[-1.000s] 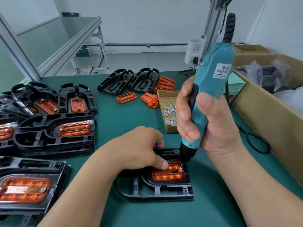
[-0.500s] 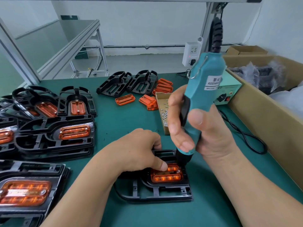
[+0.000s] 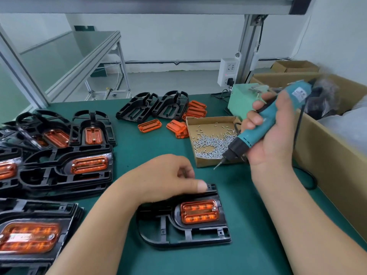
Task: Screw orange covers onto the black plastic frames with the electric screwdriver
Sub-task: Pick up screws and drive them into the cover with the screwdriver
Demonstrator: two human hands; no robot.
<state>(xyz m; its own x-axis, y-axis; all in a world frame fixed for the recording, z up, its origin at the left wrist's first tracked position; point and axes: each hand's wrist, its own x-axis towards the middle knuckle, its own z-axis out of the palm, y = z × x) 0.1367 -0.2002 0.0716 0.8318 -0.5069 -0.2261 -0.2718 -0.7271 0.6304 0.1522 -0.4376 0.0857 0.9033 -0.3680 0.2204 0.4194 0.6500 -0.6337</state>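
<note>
The right hand (image 3: 272,133) is wrapped around the teal electric screwdriver (image 3: 252,135), held above the mat, tilted, with its bit pointing down and left, just off the near corner of the screw box. The left hand (image 3: 164,179) has its fingers curled and its thumb laid along the far rim of the black plastic frame (image 3: 184,233), gripping it there; the wrist hides the frame's far left part. That frame lies flat on the green bench mat (image 3: 139,147) in front of the person, with the translucent orange cover (image 3: 199,212) seated in its right-hand pocket.

Between the two hands, further back, sits a small open cardboard box (image 3: 208,120) with a heap of small silver screws (image 3: 210,143). Beside it, to the left, are loose orange covers (image 3: 150,126), and behind them two bare black frames (image 3: 153,106). Stacks of frames already fitted with covers (image 3: 65,167) crowd the mat's left side. A pale green power unit (image 3: 240,102) stands behind the screw box, partly hidden by the right hand's fingers. A large brown carton (image 3: 327,161) runs along the right edge, and a black cable (image 3: 309,183) loops on the mat beside it.
</note>
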